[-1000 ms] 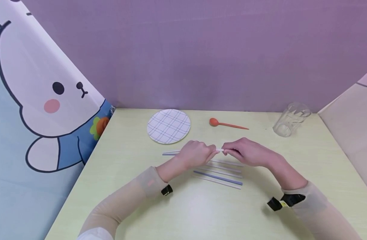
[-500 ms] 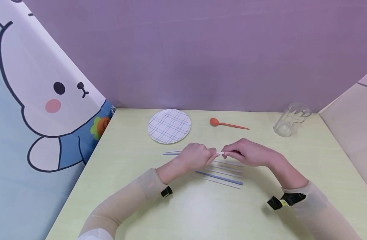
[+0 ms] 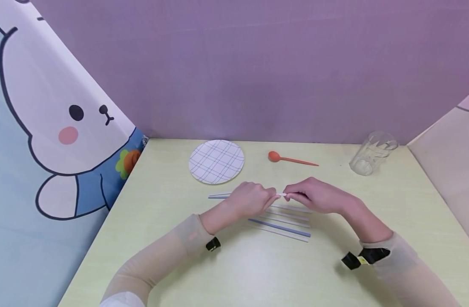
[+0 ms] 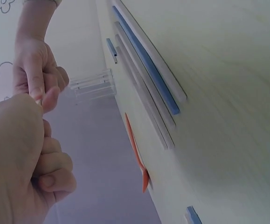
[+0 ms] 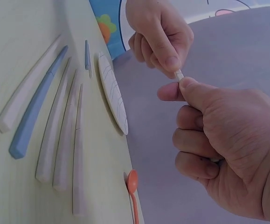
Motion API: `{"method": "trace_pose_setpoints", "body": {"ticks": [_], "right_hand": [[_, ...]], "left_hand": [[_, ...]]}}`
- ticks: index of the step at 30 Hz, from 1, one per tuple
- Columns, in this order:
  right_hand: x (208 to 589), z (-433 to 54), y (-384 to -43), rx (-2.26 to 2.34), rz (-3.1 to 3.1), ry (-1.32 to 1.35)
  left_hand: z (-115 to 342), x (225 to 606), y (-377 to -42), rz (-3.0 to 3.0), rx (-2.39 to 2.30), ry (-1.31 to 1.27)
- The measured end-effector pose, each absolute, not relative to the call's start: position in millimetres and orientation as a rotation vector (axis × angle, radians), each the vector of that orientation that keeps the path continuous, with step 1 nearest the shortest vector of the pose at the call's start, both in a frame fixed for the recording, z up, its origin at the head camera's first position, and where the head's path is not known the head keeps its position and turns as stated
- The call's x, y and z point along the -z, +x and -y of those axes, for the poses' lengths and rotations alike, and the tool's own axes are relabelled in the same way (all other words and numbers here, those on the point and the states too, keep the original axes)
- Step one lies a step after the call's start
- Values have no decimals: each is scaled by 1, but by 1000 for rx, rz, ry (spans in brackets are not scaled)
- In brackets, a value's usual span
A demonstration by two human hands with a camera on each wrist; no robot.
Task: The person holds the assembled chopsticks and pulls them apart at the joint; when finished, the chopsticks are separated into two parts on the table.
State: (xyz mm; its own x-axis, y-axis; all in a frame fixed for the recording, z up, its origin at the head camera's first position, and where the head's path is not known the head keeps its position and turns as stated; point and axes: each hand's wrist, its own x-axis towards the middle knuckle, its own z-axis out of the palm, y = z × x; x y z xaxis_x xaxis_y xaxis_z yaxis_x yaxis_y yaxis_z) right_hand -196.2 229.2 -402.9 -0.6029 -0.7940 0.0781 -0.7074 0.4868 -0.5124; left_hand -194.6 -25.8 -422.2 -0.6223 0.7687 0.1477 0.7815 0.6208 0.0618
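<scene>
Over the counter (image 3: 257, 273), the head view shows the left hand (image 3: 254, 199) and the right hand (image 3: 321, 195) facing each other, each grip narrow and pinching a white stick (image 3: 281, 194) above a row of chopsticks (image 3: 279, 227), with a plate (image 3: 216, 162), a spoon (image 3: 274, 156) and a glass (image 3: 373, 153) farther back. From the left wrist, the hands hide nearly all of that stick, while the right-wrist view shows a short length of it between them, raised clear of the counter.

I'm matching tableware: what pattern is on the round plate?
The plate is white with thin bluish crossing lines, clearest in the head view.
</scene>
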Motion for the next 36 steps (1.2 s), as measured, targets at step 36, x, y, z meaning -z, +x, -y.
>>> {"method": "trace_pose_setpoints", "body": {"ticks": [36], "right_hand": [[401, -295, -195, 696, -2985, -1115]], "left_hand": [[69, 435, -214, 2851, 147, -1126]]}}
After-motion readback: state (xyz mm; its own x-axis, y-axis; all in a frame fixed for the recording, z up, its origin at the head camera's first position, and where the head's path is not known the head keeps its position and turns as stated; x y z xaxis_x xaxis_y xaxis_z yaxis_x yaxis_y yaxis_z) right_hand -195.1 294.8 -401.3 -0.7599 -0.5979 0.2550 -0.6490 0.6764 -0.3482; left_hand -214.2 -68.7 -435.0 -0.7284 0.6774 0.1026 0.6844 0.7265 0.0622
